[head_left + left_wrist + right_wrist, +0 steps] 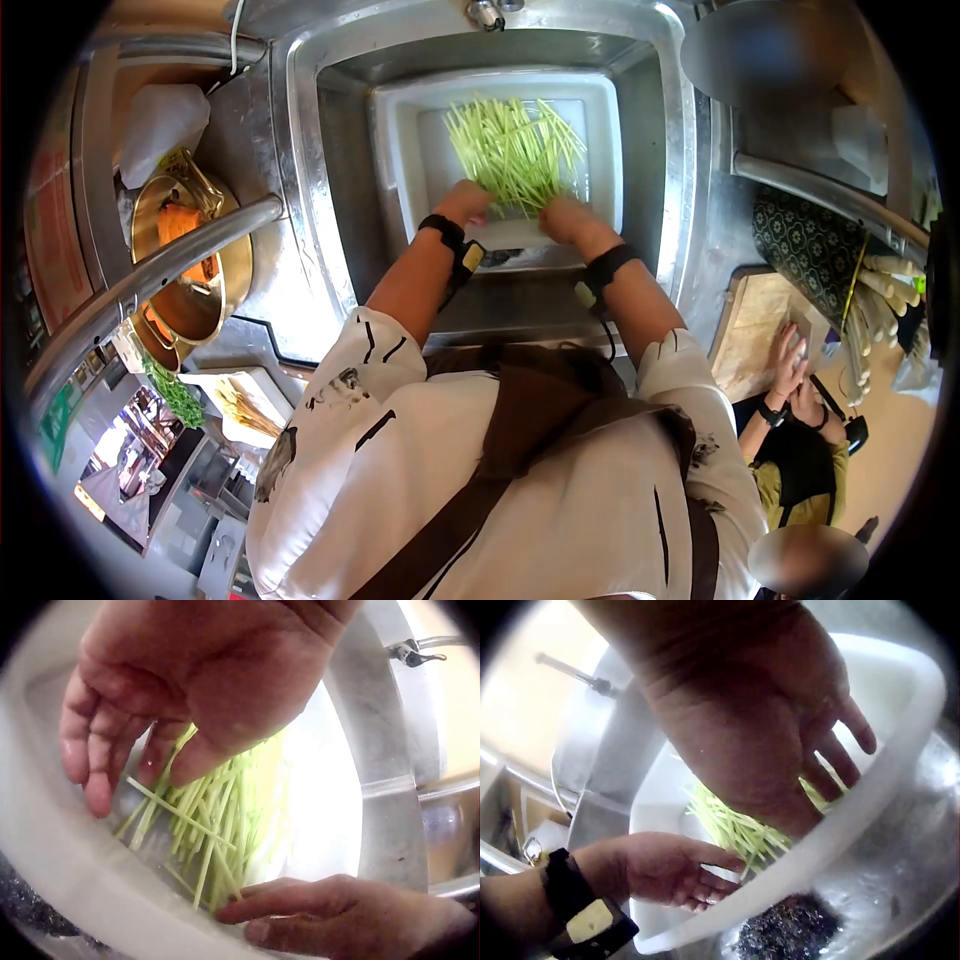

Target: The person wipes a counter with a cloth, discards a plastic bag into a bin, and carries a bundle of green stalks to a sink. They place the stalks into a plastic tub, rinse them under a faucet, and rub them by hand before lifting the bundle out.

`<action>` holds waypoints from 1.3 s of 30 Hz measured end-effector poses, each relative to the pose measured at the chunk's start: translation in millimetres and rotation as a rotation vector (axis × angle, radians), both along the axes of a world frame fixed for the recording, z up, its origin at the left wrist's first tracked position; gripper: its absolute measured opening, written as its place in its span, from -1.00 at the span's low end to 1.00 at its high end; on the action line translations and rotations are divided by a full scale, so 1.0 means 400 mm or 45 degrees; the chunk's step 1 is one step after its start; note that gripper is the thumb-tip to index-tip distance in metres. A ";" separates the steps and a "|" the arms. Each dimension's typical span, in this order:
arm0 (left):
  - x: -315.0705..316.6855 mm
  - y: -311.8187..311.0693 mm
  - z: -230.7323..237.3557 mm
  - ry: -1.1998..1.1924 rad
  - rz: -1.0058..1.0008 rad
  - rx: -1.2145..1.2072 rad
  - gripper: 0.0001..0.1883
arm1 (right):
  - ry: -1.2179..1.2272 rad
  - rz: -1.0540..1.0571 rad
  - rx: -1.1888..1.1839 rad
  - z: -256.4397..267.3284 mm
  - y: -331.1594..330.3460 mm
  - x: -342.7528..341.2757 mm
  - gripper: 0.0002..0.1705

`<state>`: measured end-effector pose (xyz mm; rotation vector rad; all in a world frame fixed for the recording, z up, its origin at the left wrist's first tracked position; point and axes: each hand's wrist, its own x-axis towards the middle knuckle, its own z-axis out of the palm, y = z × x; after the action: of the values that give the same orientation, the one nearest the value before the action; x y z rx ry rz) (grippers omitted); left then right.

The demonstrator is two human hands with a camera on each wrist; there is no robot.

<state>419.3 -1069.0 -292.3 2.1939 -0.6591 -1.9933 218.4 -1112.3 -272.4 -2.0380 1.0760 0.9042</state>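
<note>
A loose heap of thin, pale green vegetable stalks (515,150) lies in a white rectangular tub (606,150) inside the steel sink. My left hand (465,203) is at the near left end of the stalks. Its fingers hang loosely extended beside them in the left wrist view, and the palm (202,667) covers part of the heap. At the near right end is my right hand (567,220), fingers spread and fairly straight in the right wrist view. Its fingertips reach down inside the tub's near wall, where the palm (757,720) hides some stalks.
A dark, shiny clump (791,930) sits on the sink floor outside the tub. The faucet (487,14) is at the far edge. Metal pots (225,265) stand left behind a rail. On the right, another person's hands (790,370) are over a wooden board (745,335).
</note>
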 end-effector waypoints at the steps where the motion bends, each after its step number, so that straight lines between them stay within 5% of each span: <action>1: 0.000 0.004 -0.002 0.007 0.022 0.024 -0.69 | 0.021 0.011 -0.058 -0.003 0.008 -0.003 -0.74; 12: 0.031 0.063 -0.101 -0.146 0.140 -0.032 -0.77 | 0.035 0.155 -0.335 0.051 0.003 -0.030 -0.75; 15: 0.048 0.060 -0.084 -0.307 -0.058 -0.195 -0.79 | 0.143 0.077 -0.120 0.068 -0.013 -0.014 -0.69; 17: 0.042 0.062 -0.031 -0.489 0.259 -0.680 -0.77 | 0.166 0.086 -0.088 0.065 -0.017 -0.009 -0.68; 23: 0.036 0.023 0.021 -0.626 0.050 -0.830 -0.66 | 0.295 -0.001 -0.008 0.034 -0.027 -0.002 -0.66; 27: 0.034 0.014 -0.030 -0.520 0.075 -0.734 -0.61 | 0.185 -0.023 -0.132 0.046 -0.013 -0.028 -0.69; 32: 0.006 0.009 -0.062 -0.560 0.464 -0.644 -0.48 | 0.182 0.125 0.054 0.097 -0.027 -0.040 -0.74; 36: 0.018 0.014 -0.086 -0.665 0.399 -0.541 -0.51 | 0.050 0.061 0.108 0.219 -0.034 -0.077 -0.76; 39: 0.027 0.011 -0.051 -0.720 0.120 -0.404 -0.50 | -0.047 -0.011 0.097 0.273 -0.049 -0.118 -0.72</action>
<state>430.2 -1064.8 -312.8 2.5157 -0.8370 -1.1147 171.1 -1131.8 -163.3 -1.9785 1.0142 0.8863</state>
